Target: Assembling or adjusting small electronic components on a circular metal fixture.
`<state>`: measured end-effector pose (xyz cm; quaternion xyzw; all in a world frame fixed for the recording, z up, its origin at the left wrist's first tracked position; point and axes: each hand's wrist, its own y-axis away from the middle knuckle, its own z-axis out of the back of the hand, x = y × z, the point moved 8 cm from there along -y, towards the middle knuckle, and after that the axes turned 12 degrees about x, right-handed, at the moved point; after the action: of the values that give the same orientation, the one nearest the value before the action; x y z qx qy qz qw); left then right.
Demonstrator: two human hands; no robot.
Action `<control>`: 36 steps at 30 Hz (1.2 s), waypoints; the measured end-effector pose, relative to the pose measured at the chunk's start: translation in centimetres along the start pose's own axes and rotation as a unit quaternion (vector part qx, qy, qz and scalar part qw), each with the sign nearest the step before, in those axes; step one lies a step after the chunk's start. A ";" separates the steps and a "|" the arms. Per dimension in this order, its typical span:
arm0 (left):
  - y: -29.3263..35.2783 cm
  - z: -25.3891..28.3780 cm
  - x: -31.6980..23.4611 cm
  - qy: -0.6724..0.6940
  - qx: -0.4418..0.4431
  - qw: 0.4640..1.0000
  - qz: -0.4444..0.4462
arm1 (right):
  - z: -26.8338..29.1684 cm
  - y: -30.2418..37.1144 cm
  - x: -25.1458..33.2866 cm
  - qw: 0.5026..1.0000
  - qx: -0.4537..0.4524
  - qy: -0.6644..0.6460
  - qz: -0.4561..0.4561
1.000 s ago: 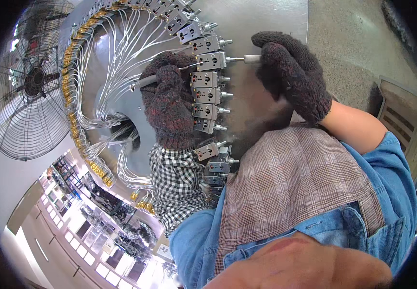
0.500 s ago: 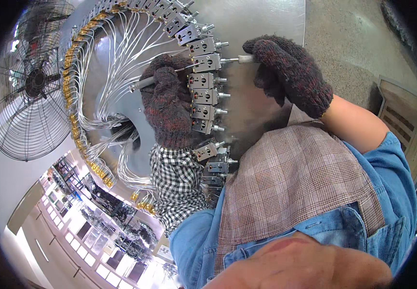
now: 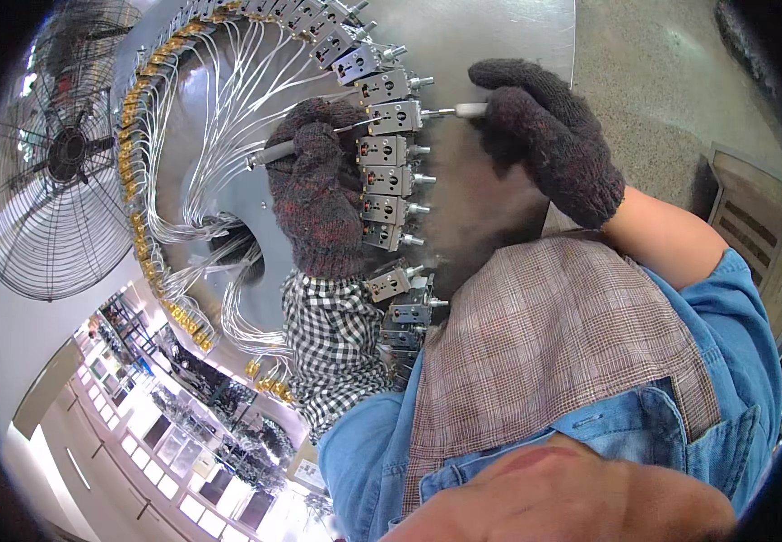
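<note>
My left hand (image 3: pixel 319 190), in a dark knitted glove, is closed around a slim grey-handled screwdriver (image 3: pixel 272 155). Its thin shaft points right, onto the face of a small silver metal switch box (image 3: pixel 395 117). From the other side my right hand (image 3: pixel 549 135), gloved alike, pinches a second screwdriver with a pale handle (image 3: pixel 470 110). That thin shaft lines up with the threaded stud on the box's right side; whether the tip sits in the stud is too small to tell. Several like boxes (image 3: pixel 386 181) stand in a curved row above and below.
White wires (image 3: pixel 219 117) fan from a hole in the round metal plate (image 3: pixel 269 217) toward brass-coloured terminals (image 3: pixel 129 135) along its left rim. A large caged fan (image 3: pixel 66 163) stands at the left. A slatted wooden piece (image 3: pixel 752 212) lies at the right.
My right hand and its screwdriver have shifted slightly right, with the fingers raised a little. The box between the tools and the left screwdriver have also moved slightly right.
</note>
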<state>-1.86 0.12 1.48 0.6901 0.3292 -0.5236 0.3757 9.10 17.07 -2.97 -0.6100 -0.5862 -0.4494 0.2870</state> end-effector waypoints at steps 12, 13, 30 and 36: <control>-0.1 -0.4 -0.2 0.017 0.013 1.000 -0.004 | -0.2 -0.3 0.2 0.993 -0.007 0.049 -0.104; 0.1 -0.5 -0.3 0.001 0.013 1.000 0.014 | -0.1 -0.3 0.0 0.988 -0.006 0.084 -0.130; -0.2 0.2 0.5 0.039 0.042 0.998 -0.010 | -0.2 -0.3 -1.2 0.999 0.013 -0.007 -0.045; 0.0 -0.4 -0.1 0.085 0.047 0.994 -0.043 | -0.1 0.0 -1.1 0.998 -0.009 -0.037 -0.053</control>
<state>-1.72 0.49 1.62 0.7343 0.3644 -0.4932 0.2911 9.14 16.47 -3.88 -0.5968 -0.6238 -0.4462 0.2358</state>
